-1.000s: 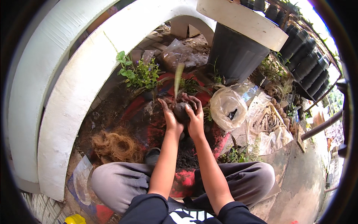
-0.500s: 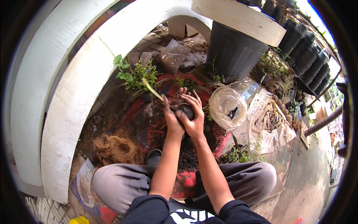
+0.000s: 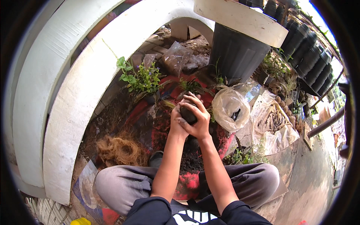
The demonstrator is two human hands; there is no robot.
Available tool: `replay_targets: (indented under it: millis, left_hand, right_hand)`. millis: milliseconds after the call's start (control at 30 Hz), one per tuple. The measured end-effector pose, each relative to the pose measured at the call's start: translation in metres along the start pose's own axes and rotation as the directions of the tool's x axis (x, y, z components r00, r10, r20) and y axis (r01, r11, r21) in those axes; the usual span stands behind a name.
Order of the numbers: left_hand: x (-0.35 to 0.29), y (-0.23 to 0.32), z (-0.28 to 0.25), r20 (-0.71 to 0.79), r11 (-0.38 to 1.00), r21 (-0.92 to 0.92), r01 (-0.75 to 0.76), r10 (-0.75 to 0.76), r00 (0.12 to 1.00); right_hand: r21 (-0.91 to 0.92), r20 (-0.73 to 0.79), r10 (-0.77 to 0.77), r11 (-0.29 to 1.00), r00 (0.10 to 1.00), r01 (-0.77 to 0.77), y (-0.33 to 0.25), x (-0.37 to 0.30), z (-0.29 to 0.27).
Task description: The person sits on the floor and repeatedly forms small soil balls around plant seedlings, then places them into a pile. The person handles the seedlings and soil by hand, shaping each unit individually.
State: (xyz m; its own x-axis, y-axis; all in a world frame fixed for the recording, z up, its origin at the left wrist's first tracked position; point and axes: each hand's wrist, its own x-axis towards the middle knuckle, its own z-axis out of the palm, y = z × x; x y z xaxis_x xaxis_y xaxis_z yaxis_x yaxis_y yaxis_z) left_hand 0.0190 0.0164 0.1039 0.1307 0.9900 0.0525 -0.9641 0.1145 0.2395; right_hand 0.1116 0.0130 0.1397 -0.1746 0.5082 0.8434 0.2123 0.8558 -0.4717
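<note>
Both soil-smeared hands are cupped round a dark round lump of soil (image 3: 188, 114) in front of me, above the ground sheet. My left hand (image 3: 177, 120) closes on its left side and is partly hidden. My right hand (image 3: 200, 119) wraps the right side with bent fingers, and the fingertips of the two hands meet at the far end. A pale yellow-green stem (image 3: 169, 104) pokes out beyond my left hand; its far end is hard to make out. Loose dark soil (image 3: 192, 159) lies below my wrists on the red and black sheet (image 3: 187, 183).
Brown coconut-like fibre (image 3: 122, 150) lies left. A leafy plant (image 3: 146, 78) stands ahead, before a white curved structure (image 3: 71, 116). An open clear plastic bag (image 3: 221, 103), a large black pot (image 3: 236, 52) and a flattened pale sack (image 3: 273, 123) are to the right.
My hands have turned and closed further round the soil lump, staying in nearly the same place. The pale stem, which stuck out long to the upper left, now shows only a short blurred part.
</note>
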Motion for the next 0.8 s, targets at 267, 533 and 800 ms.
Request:
replay_targets:
  millis: [267, 533, 800]
  left_hand:
    - [-0.003, -0.004, 0.02, -0.321, 0.926, 0.378, -0.009, 0.141, 0.937]
    - [-0.002, 0.005, 0.002, 0.235, 0.994, -0.069, -0.082, 0.096, 0.967]
    - [-0.008, -0.001, 0.036, -0.06, 0.779, 0.623, 0.072, -0.044, 0.997]
  right_hand:
    - [0.383, -0.167, 0.769, 0.627, 0.617, -0.678, 0.002, -0.014, 0.017]
    - [-0.133, 0.031, 0.02, 0.991, 0.999, -0.016, 0.008, -0.005, 0.003]
    - [0.559, -0.309, 0.708, 0.675, 0.635, -0.481, 0.015, -0.016, 0.015]
